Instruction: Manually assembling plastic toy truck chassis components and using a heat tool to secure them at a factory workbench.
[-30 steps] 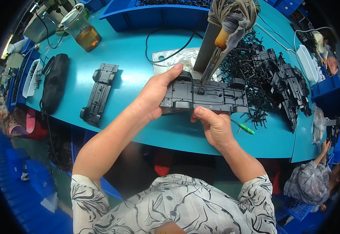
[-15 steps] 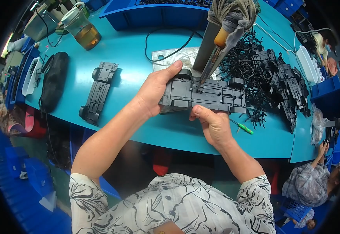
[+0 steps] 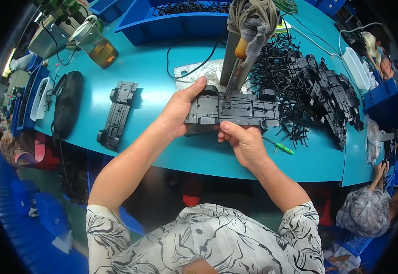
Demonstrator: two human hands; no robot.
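Both hands hold a black plastic toy car chassis [image 3: 249,109] level above the table. My left hand [image 3: 178,109] is closed around its left end, thumb along the far edge. From the near edge my right hand [image 3: 247,144] grips it, thumb against the side and fingers partly hidden beneath. A soldering iron [image 3: 233,81] with an orange handle [image 3: 241,48] slants down from an upright stand [image 3: 229,57], its tip at the chassis's upper face. Whether the tip touches is hard to tell. Grey cloth [image 3: 253,20] wraps the iron's top.
Another chassis [image 3: 118,114] lies left, near a black case [image 3: 68,105] and a jug of amber liquid [image 3: 102,48]. Small black parts [image 3: 276,68] and stacked chassis [image 3: 329,98] crowd the right. A green-handled screwdriver [image 3: 284,148] lies close by. Behind stands a blue bin [image 3: 162,31].
The whole view has shifted a little. Both hands keep the same grip on the chassis, and the iron's tip stays at nearly the same part of it.
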